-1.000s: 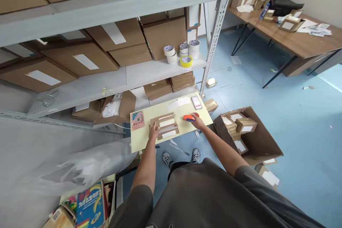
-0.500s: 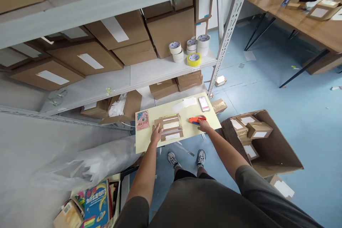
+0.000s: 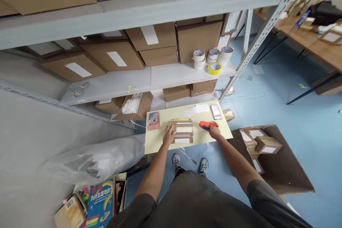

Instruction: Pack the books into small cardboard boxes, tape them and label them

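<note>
A flat cardboard piece point(image 3: 184, 129) with white strips lies on the pale yellow board point(image 3: 157, 142). My left hand point(image 3: 169, 135) rests on its left edge, fingers apart. To the right, my right hand point(image 3: 214, 131) is closed on the orange and blue tape dispenser point(image 3: 205, 125), held just over the board. A pink booklet point(image 3: 154, 120) lies at the board's left end. White paper slips point(image 3: 201, 108) and a phone point(image 3: 216, 112) lie along its far edge.
A metal shelf point(image 3: 171, 78) with cartons and tape rolls point(image 3: 214, 68) stands in front. At the right is a large open carton point(image 3: 291, 164) holding small parcels. Bubble wrap point(image 3: 114, 155) and books point(image 3: 100, 203) are at the left; a wooden table point(image 3: 315, 39) is at the back right.
The whole view has shifted, so the board and shelf sit further right in it. The tape dispenser is turned a little in my right hand. My left hand stays on the cardboard.
</note>
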`<state>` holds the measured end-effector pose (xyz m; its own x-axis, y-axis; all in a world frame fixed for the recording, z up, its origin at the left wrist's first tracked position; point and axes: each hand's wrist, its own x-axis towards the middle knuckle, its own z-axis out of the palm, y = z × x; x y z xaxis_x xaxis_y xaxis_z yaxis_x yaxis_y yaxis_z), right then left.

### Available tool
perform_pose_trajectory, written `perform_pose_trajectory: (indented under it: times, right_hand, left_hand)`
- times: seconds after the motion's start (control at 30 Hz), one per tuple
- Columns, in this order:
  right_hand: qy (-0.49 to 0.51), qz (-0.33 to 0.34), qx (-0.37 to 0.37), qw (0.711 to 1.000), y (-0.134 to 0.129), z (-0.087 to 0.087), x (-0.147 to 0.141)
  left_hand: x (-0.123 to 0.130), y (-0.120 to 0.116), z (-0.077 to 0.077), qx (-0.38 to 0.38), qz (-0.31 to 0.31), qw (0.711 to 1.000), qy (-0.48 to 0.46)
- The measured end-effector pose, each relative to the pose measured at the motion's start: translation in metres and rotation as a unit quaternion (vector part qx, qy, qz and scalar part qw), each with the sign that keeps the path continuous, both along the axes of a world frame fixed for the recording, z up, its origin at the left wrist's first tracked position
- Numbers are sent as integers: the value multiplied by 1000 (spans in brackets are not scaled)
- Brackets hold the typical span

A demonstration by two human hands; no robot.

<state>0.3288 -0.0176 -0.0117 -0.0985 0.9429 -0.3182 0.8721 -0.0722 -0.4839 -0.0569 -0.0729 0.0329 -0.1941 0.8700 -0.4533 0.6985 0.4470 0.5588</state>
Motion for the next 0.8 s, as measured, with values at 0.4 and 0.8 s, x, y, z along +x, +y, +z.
perform_pose_trajectory:
  times: [0.4,0.8]
  right_hand:
    - [123,111,137,977,-16,116,-131]
    - [164,52,-20,985,-26,86,-156]
  left_hand:
    - [-3,3,-7,32,1,997,-71]
    - [-6,7,-11,16,7,997,-78]
